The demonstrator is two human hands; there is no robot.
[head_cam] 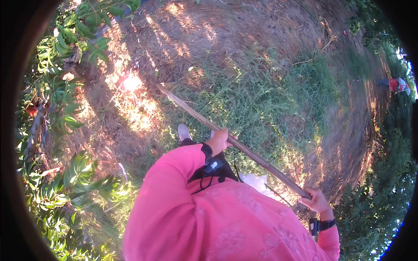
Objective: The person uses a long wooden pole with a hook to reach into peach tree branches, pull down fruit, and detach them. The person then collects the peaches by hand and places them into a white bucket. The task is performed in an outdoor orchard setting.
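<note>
A long wooden tool handle (192, 112) runs slantwise across the view in front of me. My left hand (221, 142) is closed around its middle, above my dark trousers. My right hand (315, 200) grips the near end, out to the right of my body. The handle's far end is low over bare, dry ground at the upper left. Something pale and tan (168, 85) is at that end, but its shape is too unclear to name. Green weeds (258, 98) grow beneath and beyond the handle.
Leafy tree branches (73, 120) line the left side, and more foliage (375, 208) stands on the right. A pale shoe (184, 132) of mine is on the ground. Something white (256, 182) lies beside me, partly hidden. Another person (394, 85) is far off at right.
</note>
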